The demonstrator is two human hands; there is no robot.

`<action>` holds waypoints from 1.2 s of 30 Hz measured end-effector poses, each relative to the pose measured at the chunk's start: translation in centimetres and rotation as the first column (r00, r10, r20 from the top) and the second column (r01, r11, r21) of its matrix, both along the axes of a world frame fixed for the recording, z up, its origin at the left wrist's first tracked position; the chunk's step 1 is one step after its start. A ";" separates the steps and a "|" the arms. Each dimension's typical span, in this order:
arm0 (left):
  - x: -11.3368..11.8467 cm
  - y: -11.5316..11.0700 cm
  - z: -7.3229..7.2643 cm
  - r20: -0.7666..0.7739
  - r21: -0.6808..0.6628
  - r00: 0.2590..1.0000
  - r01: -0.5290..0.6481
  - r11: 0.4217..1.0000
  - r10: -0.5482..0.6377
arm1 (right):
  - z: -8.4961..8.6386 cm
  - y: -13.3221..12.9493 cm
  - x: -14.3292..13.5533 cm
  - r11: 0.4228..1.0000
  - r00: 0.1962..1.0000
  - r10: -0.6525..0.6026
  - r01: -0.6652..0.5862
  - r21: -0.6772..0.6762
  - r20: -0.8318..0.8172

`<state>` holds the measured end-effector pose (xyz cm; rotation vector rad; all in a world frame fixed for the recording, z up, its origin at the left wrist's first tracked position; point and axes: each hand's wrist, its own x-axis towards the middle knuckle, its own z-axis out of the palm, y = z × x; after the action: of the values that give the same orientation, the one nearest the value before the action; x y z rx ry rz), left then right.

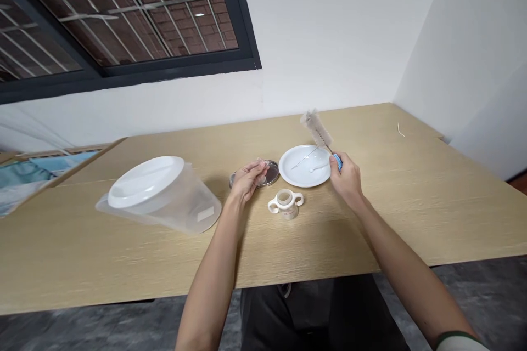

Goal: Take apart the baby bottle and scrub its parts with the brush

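Shows light tan with fine streaky woodgrain across the table (288,255). At eight o'clock, turns frosty translucent in the pitcher (181,203), with opaque white on its lid (146,181). At five o'clock, shows white on the handles of the cup (288,208), with reddish print on its body. At three o'clock, gleams plain white on the plate (297,176). At two o'clock, pairs pale grey-white bristles with a blue handle on the brush (319,130). Near the center, looks clear on the small piece (262,165) and silvery on the tray (272,174). Toward ten o'clock, frames reddish-brown brick pattern in dark grey at the window (247,38).
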<state>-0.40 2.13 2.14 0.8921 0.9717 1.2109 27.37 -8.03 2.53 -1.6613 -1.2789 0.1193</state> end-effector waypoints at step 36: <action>0.1 -1.3 -0.2 -0.214 0.289 0.971 -0.043 0.956 0.108 | -0.9 -0.7 -0.8 0.901 0.889 0.340 -0.401 0.164 0.305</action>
<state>-0.30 0.85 1.96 1.2515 1.0376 1.3560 26.54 -8.74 1.62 -1.2520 -1.7471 -0.0223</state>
